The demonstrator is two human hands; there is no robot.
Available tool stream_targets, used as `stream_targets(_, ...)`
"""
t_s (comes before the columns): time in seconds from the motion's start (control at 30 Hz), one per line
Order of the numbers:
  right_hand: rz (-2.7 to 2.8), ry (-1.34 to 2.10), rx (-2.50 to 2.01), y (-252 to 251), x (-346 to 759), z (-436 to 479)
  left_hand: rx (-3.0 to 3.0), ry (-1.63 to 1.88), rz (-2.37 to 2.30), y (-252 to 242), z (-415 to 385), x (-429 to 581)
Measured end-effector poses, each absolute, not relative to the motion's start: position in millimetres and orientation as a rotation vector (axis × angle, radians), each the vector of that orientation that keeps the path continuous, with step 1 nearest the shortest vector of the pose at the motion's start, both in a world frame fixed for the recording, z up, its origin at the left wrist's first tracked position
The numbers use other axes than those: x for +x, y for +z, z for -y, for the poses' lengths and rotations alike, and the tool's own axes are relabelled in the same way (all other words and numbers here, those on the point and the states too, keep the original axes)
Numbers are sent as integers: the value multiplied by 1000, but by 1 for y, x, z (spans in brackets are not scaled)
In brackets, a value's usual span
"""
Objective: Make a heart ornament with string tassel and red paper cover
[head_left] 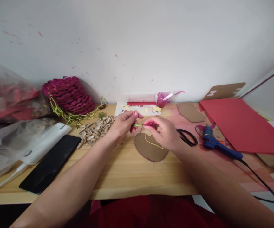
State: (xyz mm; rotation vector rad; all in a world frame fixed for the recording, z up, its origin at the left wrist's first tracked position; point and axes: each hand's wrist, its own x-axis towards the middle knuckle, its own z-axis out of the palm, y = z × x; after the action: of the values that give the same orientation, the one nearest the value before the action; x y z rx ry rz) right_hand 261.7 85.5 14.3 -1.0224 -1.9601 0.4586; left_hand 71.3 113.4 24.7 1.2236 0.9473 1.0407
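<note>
Near the middle of the table, my left hand [125,125] and my right hand [162,130] meet fingertip to fingertip. Between them runs a short length of yellow-green yarn [138,125], pinched by the fingers of both. Below the hands lies a rounded brown cardboard piece [148,153] with a dark outline. A loop of yellow yarn [154,143] rests over it; whether it joins the held strand is hidden by my right hand. Beside my left wrist is a pile of pale seed shells [96,129]. Black-handled scissors [186,137] lie just right of my right hand.
At right are a blue glue gun [219,145] with a trailing cord and red sheets [248,126]. A pink cup [162,99] stands by the wall. To the left are a magenta woven basket [69,95], a black phone [50,164], a white power strip [48,144] and plastic bags [13,95].
</note>
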Motion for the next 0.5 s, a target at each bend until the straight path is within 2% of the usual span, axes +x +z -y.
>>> stream_targets(0.3, 1947, 388, -1045, 17, 267, -86, 1602, 895, -991, 21, -111, 69)
stream_targets(0.5, 1869, 401, -1054, 19, 268, -87, 1752, 925, -1071, 13, -113, 69)
